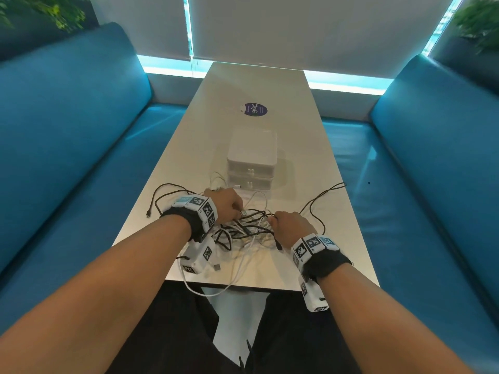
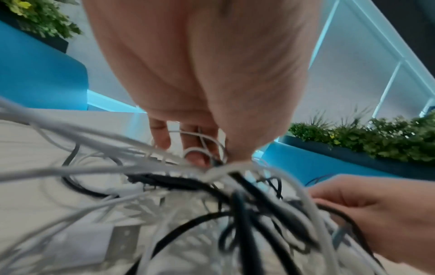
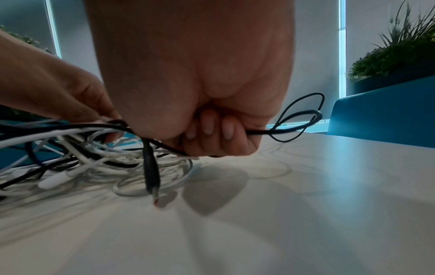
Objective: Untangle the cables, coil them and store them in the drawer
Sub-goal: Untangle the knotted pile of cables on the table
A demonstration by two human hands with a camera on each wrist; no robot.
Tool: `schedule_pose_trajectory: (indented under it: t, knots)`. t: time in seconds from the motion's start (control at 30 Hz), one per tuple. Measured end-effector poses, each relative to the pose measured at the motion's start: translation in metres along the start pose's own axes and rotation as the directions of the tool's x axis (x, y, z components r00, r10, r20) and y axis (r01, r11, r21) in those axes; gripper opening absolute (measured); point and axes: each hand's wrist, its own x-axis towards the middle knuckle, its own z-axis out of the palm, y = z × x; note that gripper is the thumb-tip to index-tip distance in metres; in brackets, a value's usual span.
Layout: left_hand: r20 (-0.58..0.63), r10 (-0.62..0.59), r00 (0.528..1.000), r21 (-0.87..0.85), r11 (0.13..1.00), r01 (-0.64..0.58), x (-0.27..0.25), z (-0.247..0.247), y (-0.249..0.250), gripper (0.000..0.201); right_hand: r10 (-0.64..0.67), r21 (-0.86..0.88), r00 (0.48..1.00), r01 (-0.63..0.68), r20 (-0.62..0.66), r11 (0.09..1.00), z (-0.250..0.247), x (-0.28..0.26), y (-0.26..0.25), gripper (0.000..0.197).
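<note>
Pale table [image 1: 270, 85] between blue sofas [image 1: 67, 109], each grip clenched on tangled cables [image 1: 243, 230].

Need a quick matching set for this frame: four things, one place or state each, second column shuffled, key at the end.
Things
1. drawer unit
2. round purple sticker
3. right hand
4. white cable loop

Place or state
A. hangs over the near edge of the table
B. grips a black cable
C. stands just beyond the cable tangle, both drawers closed
D. lies flat on the table, further off than the drawers

Pairs: 1-C, 2-D, 3-B, 4-A
</note>
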Motion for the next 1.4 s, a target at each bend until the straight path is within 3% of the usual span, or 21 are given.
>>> schedule_pose_trajectory:
  t: [0.1, 0.23, 0.6, 0.77, 0.9, 1.07, 1.27, 1.4]
  knots:
    - [-0.104, 0.031, 0.994, 0.112, 0.994, -0.019, 0.000, 0.003, 0.009, 0.021, 0.001, 0.002, 1.000, -0.001, 0.001, 1.000, 0.000, 0.000, 0.000, 0.044]
    - [-0.095, 0.034, 0.995, 0.203, 0.979, -0.014, -0.003, 0.007, 0.016, 0.028, 0.001, 0.001, 1.000, -0.001, -0.002, 1.000, -0.002, 0.000, 0.001, 0.043]
    - [-0.120, 0.022, 0.992, -0.026, 0.999, -0.025, 0.001, 0.015, 0.014, 0.027, 0.008, 0.003, 1.000, -0.008, -0.017, 1.000, -0.003, 0.001, 0.003, 0.041]
    - [-0.175, 0.006, 0.984, -0.027, 1.000, -0.011, 0.009, 0.024, 0.017, 0.034, 0.011, -0.003, 1.000, -0.011, -0.013, 1.000, -0.004, 0.000, 0.005, 0.042]
    - [-0.195, -0.023, 0.981, -0.113, 0.994, 0.001, 0.012, 0.030, 0.015, 0.011, 0.029, -0.017, 0.999, -0.029, 0.014, 0.999, -0.003, -0.003, 0.010, 0.042]
    - [-0.168, 0.004, 0.986, -0.208, 0.977, -0.039, 0.009, 0.021, 0.014, 0.004, 0.052, -0.036, 0.998, -0.051, 0.027, 0.998, -0.004, -0.006, 0.012, 0.041]
    - [-0.219, 0.029, 0.975, -0.121, 0.991, -0.057, 0.007, 0.019, 0.010, 0.027, 0.051, -0.030, 0.998, -0.050, 0.021, 0.998, -0.005, -0.005, 0.012, 0.040]
    - [-0.311, 0.016, 0.950, -0.082, 0.996, -0.043, 0.001, 0.018, 0.014, 0.029, 0.047, -0.029, 0.999, -0.046, 0.026, 0.999, -0.004, -0.005, 0.012, 0.042]
